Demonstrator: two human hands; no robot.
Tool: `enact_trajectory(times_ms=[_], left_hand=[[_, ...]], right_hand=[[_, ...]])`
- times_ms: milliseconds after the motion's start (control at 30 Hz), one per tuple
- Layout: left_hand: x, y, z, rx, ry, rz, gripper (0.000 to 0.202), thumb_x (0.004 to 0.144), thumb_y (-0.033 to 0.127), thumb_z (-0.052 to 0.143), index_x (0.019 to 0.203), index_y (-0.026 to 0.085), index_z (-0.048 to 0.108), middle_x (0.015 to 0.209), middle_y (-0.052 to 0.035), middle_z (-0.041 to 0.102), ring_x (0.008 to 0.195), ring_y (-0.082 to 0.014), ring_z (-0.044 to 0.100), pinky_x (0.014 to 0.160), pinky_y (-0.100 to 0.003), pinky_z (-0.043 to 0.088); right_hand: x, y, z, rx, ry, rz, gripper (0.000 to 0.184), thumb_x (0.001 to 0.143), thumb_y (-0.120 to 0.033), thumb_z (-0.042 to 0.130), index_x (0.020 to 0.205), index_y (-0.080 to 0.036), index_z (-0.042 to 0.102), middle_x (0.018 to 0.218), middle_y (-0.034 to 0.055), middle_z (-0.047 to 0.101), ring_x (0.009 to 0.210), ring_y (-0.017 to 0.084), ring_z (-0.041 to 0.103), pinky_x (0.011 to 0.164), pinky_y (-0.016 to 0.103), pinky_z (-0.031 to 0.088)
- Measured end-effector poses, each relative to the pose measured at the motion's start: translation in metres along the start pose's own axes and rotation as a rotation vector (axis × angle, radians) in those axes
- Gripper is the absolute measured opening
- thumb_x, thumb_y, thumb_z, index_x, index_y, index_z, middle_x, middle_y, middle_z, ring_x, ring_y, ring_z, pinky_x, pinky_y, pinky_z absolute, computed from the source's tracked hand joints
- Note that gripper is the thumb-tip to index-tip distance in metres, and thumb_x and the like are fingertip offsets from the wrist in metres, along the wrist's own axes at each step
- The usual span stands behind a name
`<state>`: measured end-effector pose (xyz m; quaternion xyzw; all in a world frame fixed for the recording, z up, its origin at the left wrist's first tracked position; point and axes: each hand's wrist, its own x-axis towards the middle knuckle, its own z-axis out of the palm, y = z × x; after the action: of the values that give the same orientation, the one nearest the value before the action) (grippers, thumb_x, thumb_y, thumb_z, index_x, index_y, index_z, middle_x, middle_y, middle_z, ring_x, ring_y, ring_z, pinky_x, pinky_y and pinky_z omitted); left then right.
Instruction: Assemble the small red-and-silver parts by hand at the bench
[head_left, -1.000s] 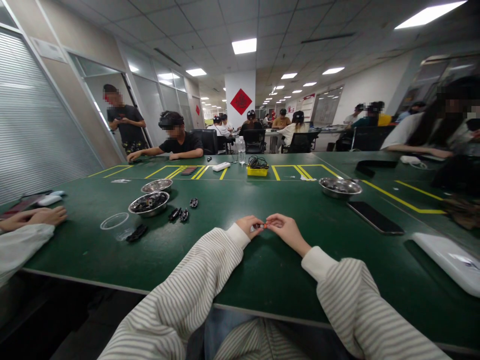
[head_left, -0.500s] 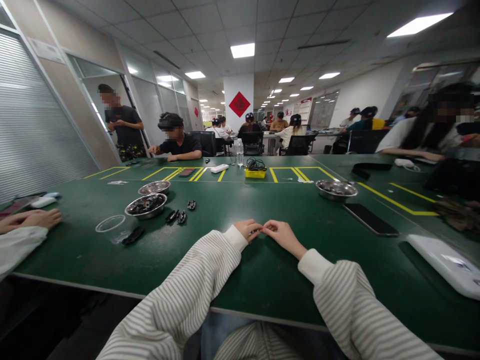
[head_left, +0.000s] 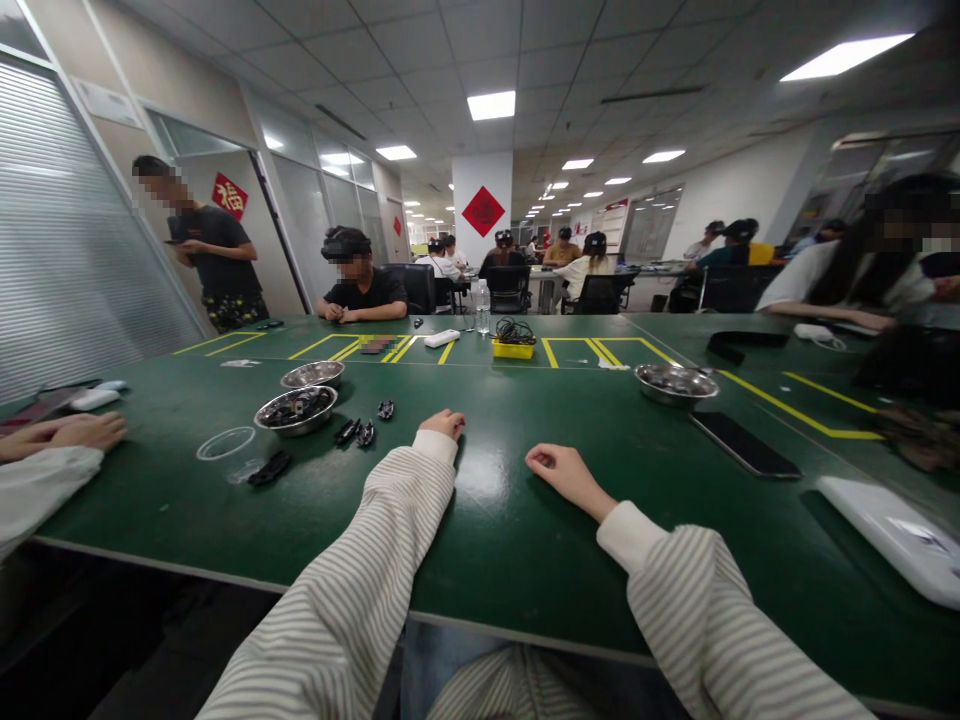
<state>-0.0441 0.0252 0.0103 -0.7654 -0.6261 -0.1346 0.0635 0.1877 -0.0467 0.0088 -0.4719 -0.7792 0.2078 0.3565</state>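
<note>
The green table [head_left: 510, 560] fills the middle and bottom of the frame. Your striped left sleeve [head_left: 352, 550] runs from bottom left up towards the centre; your right sleeve [head_left: 705, 590] slants in from bottom right. At the right edge a white case [head_left: 889, 530] bears a dark mark too small to read. A black phone [head_left: 745, 445] lies up and left of it, its length slanting from upper left to lower right. Metal bowls holding dark bits stand left of centre, the nearer bowl [head_left: 300, 428] in front of the farther, and another bowl [head_left: 675, 399] is right of centre.

Your right hand [head_left: 564, 472], at centre right, points to the upper left, thumb and fingers curled together; you can't tell whether anything is between them. Your left hand [head_left: 447, 424], farther up the frame, has bent fingers, and its grip is hidden. The red door sign [head_left: 229, 196], upper left, reads 福; the pillar's red sign [head_left: 482, 211] is unclear.

Nearest your left hand, left of it, lie three black pieces [head_left: 365, 434]: two lower ones side by side, long axes slanting up to the right, and a stubbier one above right.
</note>
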Motion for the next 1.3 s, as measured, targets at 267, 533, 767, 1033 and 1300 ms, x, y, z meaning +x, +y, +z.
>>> enact_trajectory(times_ms=[267, 533, 767, 1033, 1300], left_hand=[[0.009, -0.026, 0.004, 0.067, -0.113, -0.168, 0.025, 0.077, 0.027, 0.038, 0.094, 0.030, 0.057, 0.092, -0.0047, 0.051, 0.088, -0.0194, 0.049, 0.065, -0.026, 0.039], [0.005, -0.021, 0.001, 0.083, -0.101, -0.315, 0.031, 0.077, 0.027, 0.038, 0.106, 0.020, 0.048, 0.098, -0.0098, 0.049, 0.092, -0.0225, 0.046, 0.069, -0.031, 0.039], [0.005, -0.028, 0.007, 0.064, 0.061, -0.149, 0.026, 0.070, 0.027, 0.049, 0.094, 0.020, 0.057, 0.100, -0.0075, 0.050, 0.100, -0.0248, 0.034, 0.076, -0.033, 0.034], [0.004, -0.013, 0.017, -0.090, 0.128, 0.025, 0.020, 0.069, 0.026, 0.051, 0.084, 0.024, 0.063, 0.086, -0.0043, 0.059, 0.096, -0.0237, 0.033, 0.078, -0.037, 0.031], [-0.018, 0.046, 0.016, -0.346, 0.074, 0.449, 0.023, 0.065, 0.022, 0.056, 0.087, 0.020, 0.063, 0.080, -0.0030, 0.061, 0.086, -0.0190, 0.040, 0.081, -0.033, 0.035]], right_hand=[[0.000, 0.000, 0.000, -0.014, -0.009, -0.035, 0.015, 0.070, -0.023, 0.048, 0.070, -0.016, 0.060, 0.067, 0.0020, 0.061, 0.062, 0.012, 0.054, 0.058, 0.022, 0.040], [0.001, 0.003, 0.001, -0.020, -0.024, -0.050, 0.015, 0.070, -0.023, 0.048, 0.072, -0.016, 0.061, 0.070, 0.0026, 0.061, 0.063, 0.012, 0.055, 0.058, 0.022, 0.041], [0.001, 0.002, 0.001, -0.035, -0.028, -0.067, 0.016, 0.070, -0.022, 0.047, 0.073, -0.016, 0.061, 0.071, 0.0029, 0.061, 0.063, 0.012, 0.054, 0.059, 0.022, 0.041], [0.001, 0.002, 0.001, -0.048, -0.024, -0.072, 0.016, 0.070, -0.022, 0.047, 0.074, -0.016, 0.062, 0.070, 0.0026, 0.061, 0.062, 0.012, 0.054, 0.058, 0.022, 0.041], [0.003, 0.003, -0.003, -0.071, 0.024, -0.014, 0.018, 0.068, -0.024, 0.049, 0.079, -0.015, 0.061, 0.067, 0.0019, 0.060, 0.060, 0.011, 0.053, 0.060, 0.023, 0.041]])
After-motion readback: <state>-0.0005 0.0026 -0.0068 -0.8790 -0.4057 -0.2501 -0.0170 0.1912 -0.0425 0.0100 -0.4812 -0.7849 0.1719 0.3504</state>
